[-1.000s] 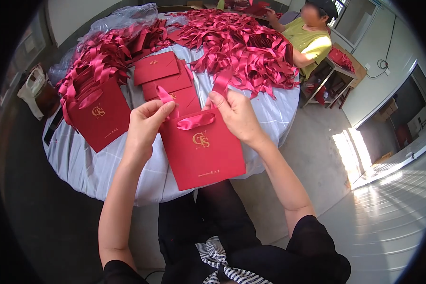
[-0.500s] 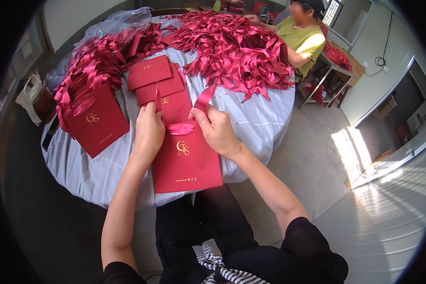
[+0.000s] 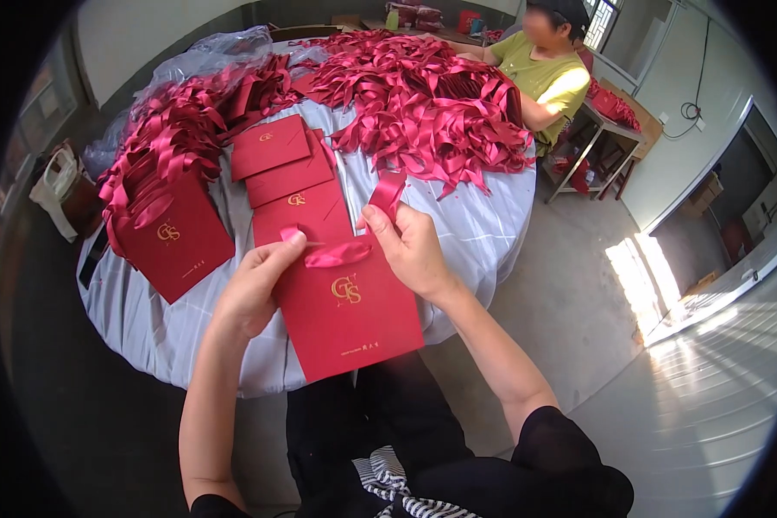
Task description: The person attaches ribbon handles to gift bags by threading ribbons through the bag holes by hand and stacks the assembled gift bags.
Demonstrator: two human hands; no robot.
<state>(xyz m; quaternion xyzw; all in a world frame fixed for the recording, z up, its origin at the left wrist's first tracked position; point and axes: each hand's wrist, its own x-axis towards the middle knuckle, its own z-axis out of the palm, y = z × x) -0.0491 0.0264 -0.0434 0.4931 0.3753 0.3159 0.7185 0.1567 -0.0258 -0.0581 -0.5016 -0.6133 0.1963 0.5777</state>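
Note:
A flat red paper gift bag (image 3: 367, 324) with gold print hangs slightly tilted at the table's near edge, a pink bow-like loop of ribbon (image 3: 338, 254) across its top. At the bag's upper left corner my left hand (image 3: 263, 281) is closed, a bit of red ribbon (image 3: 290, 232) showing by its thumb. My right hand (image 3: 410, 252) pinches another red ribbon (image 3: 387, 192), which sticks up above the bag's upper right corner. What the curled fingers of both hands hold underneath is hidden. Just beyond lie overlapping red bags (image 3: 272, 142), partly covered by the held one.
A row of ribboned red bags (image 3: 173, 237) leans at the left. A large heap of red ribbon-handled bags (image 3: 440, 104) covers the far side of the white-clothed table (image 3: 483, 233). Clear plastic (image 3: 207, 60) lies behind. A person in a yellow-green shirt (image 3: 544, 78) works at the far right.
The bag has come nearer to me and tilted. My left hand has moved down and left, its ribbon lower than before; my right hand still pinches its ribbon, slightly lower.

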